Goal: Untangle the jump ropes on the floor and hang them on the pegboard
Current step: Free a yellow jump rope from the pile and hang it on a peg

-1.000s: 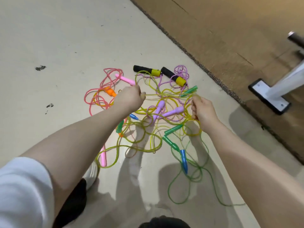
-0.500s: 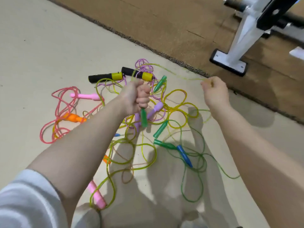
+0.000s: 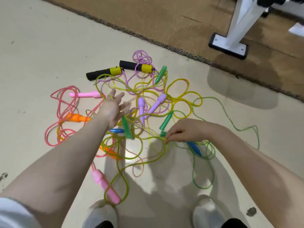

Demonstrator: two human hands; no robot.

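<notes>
Several tangled jump ropes lie on the pale floor. My left hand point(image 3: 114, 106) hovers over the middle of the tangle with fingers spread, holding nothing; a green handle point(image 3: 126, 127) hangs just below it. My right hand point(image 3: 185, 131) pinches a yellow-green rope point(image 3: 148, 140) low over the floor, beside a green handle point(image 3: 166, 120) and a blue handle point(image 3: 194, 148). Two purple handles point(image 3: 148, 104) lie in the centre. Black-and-yellow handles point(image 3: 121, 69) lie at the far side, with pink handles point(image 3: 85, 94) and an orange handle point(image 3: 77, 118) at the left. No pegboard is in view.
A brown mat point(image 3: 181, 18) borders the floor along the far side. A white metal stand's foot point(image 3: 227, 46) rests on it at top right. My two white shoes point(image 3: 207, 213) stand at the bottom edge, close to the nearest rope loops and a pink handle point(image 3: 105, 186).
My left hand has let go of the ropes and the green handle and spread its fingers. My right hand has come down from its raised pull and now pinches rope near the floor.
</notes>
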